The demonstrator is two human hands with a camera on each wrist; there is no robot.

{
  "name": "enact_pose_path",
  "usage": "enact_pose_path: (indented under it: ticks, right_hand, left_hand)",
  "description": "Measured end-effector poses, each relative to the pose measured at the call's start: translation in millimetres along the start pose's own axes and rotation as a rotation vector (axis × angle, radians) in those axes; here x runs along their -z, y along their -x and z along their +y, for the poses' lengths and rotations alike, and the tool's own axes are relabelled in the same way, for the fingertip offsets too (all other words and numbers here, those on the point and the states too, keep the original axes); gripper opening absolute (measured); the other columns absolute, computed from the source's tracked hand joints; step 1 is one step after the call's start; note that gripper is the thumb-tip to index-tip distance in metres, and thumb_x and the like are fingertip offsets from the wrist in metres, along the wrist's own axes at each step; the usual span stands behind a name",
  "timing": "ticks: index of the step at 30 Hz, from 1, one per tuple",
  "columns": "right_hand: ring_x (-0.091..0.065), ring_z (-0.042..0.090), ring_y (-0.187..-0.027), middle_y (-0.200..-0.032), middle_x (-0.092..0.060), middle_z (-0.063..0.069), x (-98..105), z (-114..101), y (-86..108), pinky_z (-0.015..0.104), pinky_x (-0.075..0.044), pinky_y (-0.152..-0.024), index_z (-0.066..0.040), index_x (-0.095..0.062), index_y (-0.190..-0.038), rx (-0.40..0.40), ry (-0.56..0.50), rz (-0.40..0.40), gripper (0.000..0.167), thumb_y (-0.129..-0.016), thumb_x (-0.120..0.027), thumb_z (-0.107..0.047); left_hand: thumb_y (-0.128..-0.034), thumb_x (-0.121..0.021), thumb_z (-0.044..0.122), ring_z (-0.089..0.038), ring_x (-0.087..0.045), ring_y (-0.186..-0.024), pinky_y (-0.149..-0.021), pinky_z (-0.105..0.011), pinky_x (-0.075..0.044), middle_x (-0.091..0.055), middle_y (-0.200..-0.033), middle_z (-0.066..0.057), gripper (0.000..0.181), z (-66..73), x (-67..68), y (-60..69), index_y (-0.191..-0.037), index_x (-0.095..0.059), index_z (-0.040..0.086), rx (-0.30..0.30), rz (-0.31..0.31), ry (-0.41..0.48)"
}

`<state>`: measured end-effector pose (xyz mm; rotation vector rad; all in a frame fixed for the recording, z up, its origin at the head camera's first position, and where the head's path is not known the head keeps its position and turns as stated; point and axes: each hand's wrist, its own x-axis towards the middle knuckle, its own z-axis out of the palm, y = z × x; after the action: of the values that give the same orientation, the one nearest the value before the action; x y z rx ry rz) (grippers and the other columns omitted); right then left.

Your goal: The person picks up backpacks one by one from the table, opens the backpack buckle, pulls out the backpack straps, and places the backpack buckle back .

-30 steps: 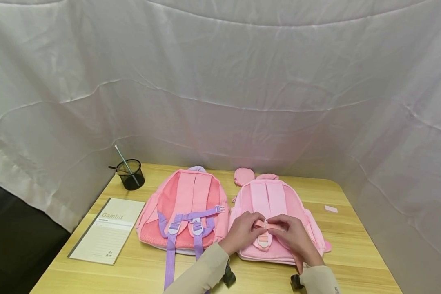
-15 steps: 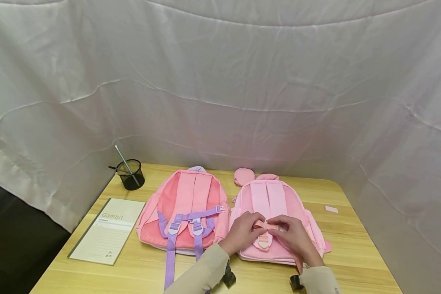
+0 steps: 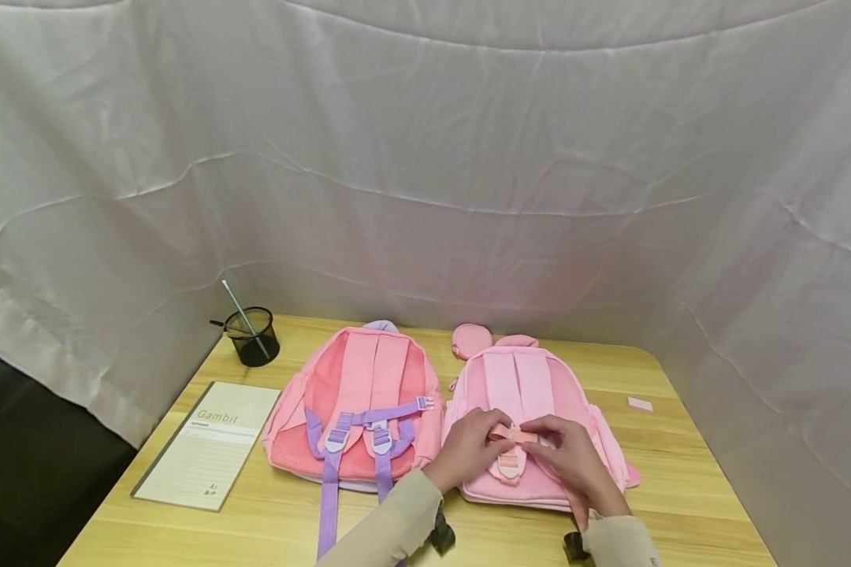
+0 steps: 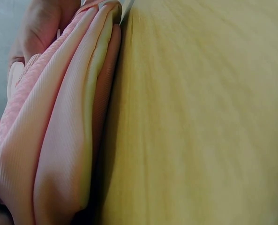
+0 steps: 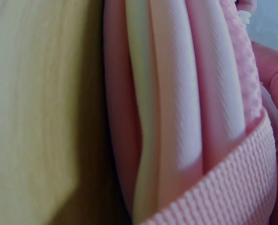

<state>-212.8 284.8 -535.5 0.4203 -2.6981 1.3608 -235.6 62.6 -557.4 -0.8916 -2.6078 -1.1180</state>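
Note:
A light pink backpack (image 3: pixel 560 378) lies with its straps facing up on the right half of the table. Over its lower middle, my left hand (image 3: pixel 471 446) pinches one side of a peach strap (image 3: pixel 526 438) between thumb and fingers. My right hand (image 3: pixel 573 455) pinches the same strap from the other side. A small pale buckle (image 3: pixel 514 430) shows between the fingertips; whether it is fastened I cannot tell. Below it sits a white strap adjuster (image 3: pixel 508 468). In the right wrist view a pink webbing strap (image 5: pixel 223 183) crosses the layered edge of the bag.
Beside it lies a coral backpack (image 3: pixel 319 370) with purple straps (image 3: pixel 329 504) trailing toward the front. At the left are a notebook (image 3: pixel 206 449) and a black mesh pen cup (image 3: pixel 255 346). A round pink pouch (image 3: pixel 471 341) and a small pink block (image 3: pixel 639 403) lie behind and right.
My right hand has shifted slightly to the right, with its fingertips a little farther from the buckle. The left hand and both backpacks stay put.

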Motion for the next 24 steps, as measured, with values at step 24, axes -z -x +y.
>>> enact_pose_path:
  ticks: [24]
  right_hand:
    - [-0.066, 0.015, -0.099, -0.108, -0.076, -0.002, 0.6, -1.8, 4.0, 0.027, -0.052, -0.089, -0.017, -0.078, -0.109, 0.051, 0.034, 0.053, 0.021, -0.089, -0.083, -0.021]
  left_hand:
    - [-0.0946, -0.076, 0.036, -0.001, -0.043, -0.074, -0.065, -0.016, -0.035, -0.055, -0.081, 0.010, 0.024, -2.6, -2.8, 0.2, -0.114, -0.068, 0.023, 0.003, 0.024, 0.045]
